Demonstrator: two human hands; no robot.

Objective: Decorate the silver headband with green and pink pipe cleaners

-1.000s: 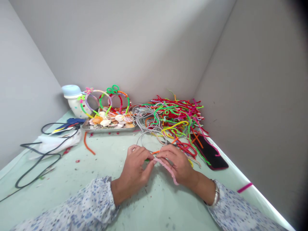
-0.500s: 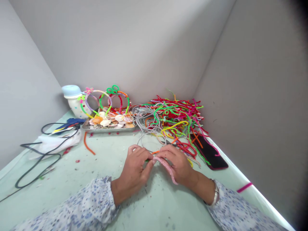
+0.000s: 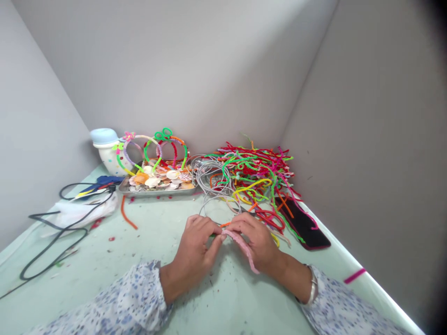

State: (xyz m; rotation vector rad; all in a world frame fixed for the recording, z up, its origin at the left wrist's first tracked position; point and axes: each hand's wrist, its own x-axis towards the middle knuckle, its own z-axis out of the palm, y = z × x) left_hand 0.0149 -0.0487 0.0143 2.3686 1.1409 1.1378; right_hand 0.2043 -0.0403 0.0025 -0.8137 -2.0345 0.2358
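At lower centre, the left hand [image 3: 197, 251] and right hand [image 3: 260, 244] stay pinched on a narrow, fuzzy pale-pink strip [image 3: 247, 250], work seemingly little advanced.

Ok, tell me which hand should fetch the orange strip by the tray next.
Left, most likely. The left hand is nearer the orange strip; the right hand would have to reach past the left. Both hands are at the pink strip, so the right could probably hold it.
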